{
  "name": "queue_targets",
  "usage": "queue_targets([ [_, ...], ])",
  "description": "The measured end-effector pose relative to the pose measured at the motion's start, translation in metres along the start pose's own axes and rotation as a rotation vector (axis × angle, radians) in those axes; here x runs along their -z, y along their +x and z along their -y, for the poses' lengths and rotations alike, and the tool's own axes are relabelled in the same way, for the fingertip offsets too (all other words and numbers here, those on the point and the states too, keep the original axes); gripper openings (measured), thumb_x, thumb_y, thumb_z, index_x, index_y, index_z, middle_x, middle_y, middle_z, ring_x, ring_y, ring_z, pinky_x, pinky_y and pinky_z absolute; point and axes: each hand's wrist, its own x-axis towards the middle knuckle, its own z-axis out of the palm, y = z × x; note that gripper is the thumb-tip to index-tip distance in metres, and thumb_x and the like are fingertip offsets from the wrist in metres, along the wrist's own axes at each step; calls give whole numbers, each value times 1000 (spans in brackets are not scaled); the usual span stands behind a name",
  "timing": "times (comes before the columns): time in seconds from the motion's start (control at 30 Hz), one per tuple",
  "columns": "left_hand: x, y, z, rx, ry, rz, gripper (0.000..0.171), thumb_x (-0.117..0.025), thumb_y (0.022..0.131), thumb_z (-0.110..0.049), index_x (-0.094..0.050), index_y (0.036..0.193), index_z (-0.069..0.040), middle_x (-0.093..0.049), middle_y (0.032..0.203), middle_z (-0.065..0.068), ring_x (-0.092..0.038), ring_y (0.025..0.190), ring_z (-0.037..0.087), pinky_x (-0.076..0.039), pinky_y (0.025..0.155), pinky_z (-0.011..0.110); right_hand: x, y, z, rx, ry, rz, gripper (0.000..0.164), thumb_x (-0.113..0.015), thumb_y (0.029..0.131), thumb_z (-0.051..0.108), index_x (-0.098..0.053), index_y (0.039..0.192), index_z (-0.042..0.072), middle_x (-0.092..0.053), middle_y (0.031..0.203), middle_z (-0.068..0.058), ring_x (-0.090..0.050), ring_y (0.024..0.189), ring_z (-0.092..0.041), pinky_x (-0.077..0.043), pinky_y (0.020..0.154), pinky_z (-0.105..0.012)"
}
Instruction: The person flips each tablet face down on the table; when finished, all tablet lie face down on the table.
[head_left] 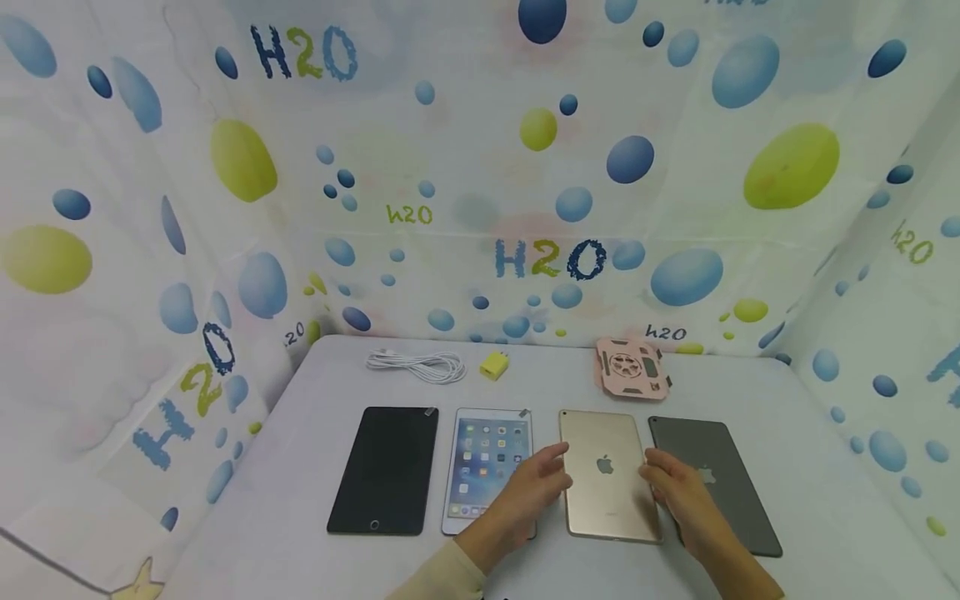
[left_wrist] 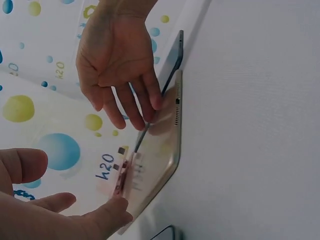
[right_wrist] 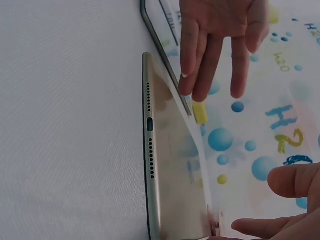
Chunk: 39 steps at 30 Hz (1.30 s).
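Gold tablet (head_left: pixel 609 492) is laid face down on the table (head_left: pixel 262 508), btwn the white tablet (head_left: pixel 483 462) & the grey tablet (head_left: pixel 731 479). It's flanked by the left hand (head_left: pixel 525 493) at one long edge and the right hand (head_left: pixel 682 492) at the other — both w/ fingers relaxed, nothing gripped; actual contact can't be confirmed. If pinched unevenly, the slim body could prob. tip or slip — & its neighbours, overhung by the hands, might be knocked. Beyond: black tablet (head_left: pixel 384 471), cable (head_left: pixel 422 366), yellow plug (head_left: pixel 494 366), pink gadget (head_left: pixel 632 368).
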Motion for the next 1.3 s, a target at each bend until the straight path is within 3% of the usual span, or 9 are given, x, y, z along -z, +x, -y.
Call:
queue_targets([
  [0.13,14,-9,-7,-21,40,-19,58,-60,94,-16,-49,150,-10,-46,152,24,-54,133,41,-52,104,47,-1,-2,5,13,-34,-15,61,-47,106,18,-24,155,-11,-18,162,-34,-19,150,-51,-21,119,-63],
  [0.3,49,-24,-13,-58,75,-36,55,-57,99,-18,-46,151,-9,-45,153,24,-56,130,39,-54,101,44,-5,-7,10,30,-28,-16,58,-47,106,14,-27,155,-8,-23,162,-31,-21,150,-49,-20,121,-61],
  [0.57,93,-41,-8,-45,162,-241,54,-56,99,-17,-46,151,-9,-43,155,23,-40,144,45,-38,113,62,-22,-13,23,131,146,73,62,-52,105,19,-27,155,-6,-19,163,-28,-21,150,-49,-29,118,-63],
  [0.8,108,-48,0,-28,215,-361,55,-58,96,-14,-48,150,-8,-31,162,25,-19,151,50,-22,116,69,-53,-9,30,83,265,145,61,-55,102,20,-32,153,-5,-29,159,-27,-35,145,-46,-36,115,-60],
  [1.1,117,-51,7,27,143,-387,53,-55,99,-15,-46,150,-7,-35,159,28,-32,148,47,-34,114,63,-88,-4,26,-43,421,261,62,-53,102,20,-30,154,-4,-33,155,-25,-49,128,-31,-46,108,-47],
  [1.3,119,-50,7,20,103,-370,52,-54,100,-15,-45,150,-6,-36,158,28,-35,146,47,-35,113,64,-99,-3,29,-97,463,274,64,-54,102,24,-28,155,-1,-30,158,-28,-49,130,-36,-51,100,-51],
])
